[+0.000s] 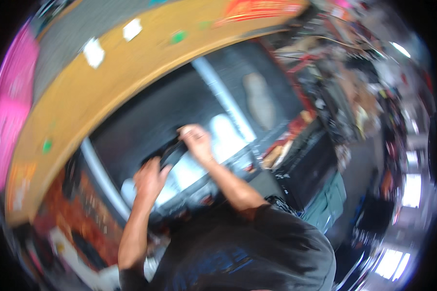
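My left hand (149,180) and my right hand (197,143) are both over a dark, shiny work surface (153,114). A small black piece (174,151), blurred and nearly lost against the surface, stretches between them. The fingers of my right hand are bent together at its far end. My left hand is curled at the near-left end, with its thumb pointing right. Motion blur hides the exact kind of the piece. Bright white patches (223,138) lie beside and under my hands; I cannot tell whether they are sheets or glare.
A yellow-orange curved ledge (102,102) with green and white patches runs beyond the surface. Two pale strips cross the surface; right of the farther strip (223,97) lies a grey elongated shape (259,99). A black box-like thing (308,165) and clutter stand at right.
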Action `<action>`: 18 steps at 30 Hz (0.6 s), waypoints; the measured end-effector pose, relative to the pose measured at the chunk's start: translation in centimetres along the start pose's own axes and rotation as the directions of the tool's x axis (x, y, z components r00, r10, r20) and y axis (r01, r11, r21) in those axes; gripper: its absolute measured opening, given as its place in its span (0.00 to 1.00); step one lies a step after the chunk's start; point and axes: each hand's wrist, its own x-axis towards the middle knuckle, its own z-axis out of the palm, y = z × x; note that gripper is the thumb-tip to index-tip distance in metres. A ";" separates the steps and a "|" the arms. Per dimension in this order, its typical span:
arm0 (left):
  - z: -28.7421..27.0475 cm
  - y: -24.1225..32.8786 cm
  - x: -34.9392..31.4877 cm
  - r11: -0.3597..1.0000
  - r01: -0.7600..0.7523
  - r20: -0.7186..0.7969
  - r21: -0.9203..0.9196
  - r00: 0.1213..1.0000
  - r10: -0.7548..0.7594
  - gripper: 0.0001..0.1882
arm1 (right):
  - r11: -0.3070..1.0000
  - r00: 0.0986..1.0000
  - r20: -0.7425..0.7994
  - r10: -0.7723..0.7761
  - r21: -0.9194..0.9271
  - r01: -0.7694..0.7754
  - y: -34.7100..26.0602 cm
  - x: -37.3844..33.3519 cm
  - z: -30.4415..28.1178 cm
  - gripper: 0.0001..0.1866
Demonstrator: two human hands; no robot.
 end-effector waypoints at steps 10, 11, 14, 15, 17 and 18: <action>3.3 8.4 3.2 0.564 0.207 0.041 -0.800 0.956 -0.292 0.24 | 0.985 0.933 -0.323 0.159 0.121 -0.126 -7.4 -4.2 1.2 0.29; 4.0 9.2 3.6 0.559 0.201 0.013 -0.805 0.947 -0.321 0.27 | 0.977 0.923 -0.329 0.200 -0.001 -0.213 -8.1 -4.1 0.1 0.29; 5.7 12.2 4.6 0.484 0.171 -0.035 -0.858 0.921 -0.387 0.27 | 0.976 0.936 -0.323 0.142 -0.111 -0.186 -9.7 -4.0 -3.1 0.30; 6.0 13.2 5.0 0.492 0.143 -0.066 -0.858 0.921 -0.383 0.29 | 0.983 0.944 -0.310 0.115 -0.102 -0.153 -10.1 -4.0 -4.4 0.30; 6.1 15.6 5.8 0.411 0.142 -0.019 -0.901 0.932 -0.362 0.29 | 0.998 0.925 -0.376 0.056 0.004 -0.059 -10.6 -3.5 -6.8 0.31; 6.0 16.9 5.9 0.354 0.183 0.051 -0.917 0.935 -0.351 0.29 | 0.998 0.940 -0.341 0.027 0.067 -0.004 -10.9 -3.4 -8.1 0.32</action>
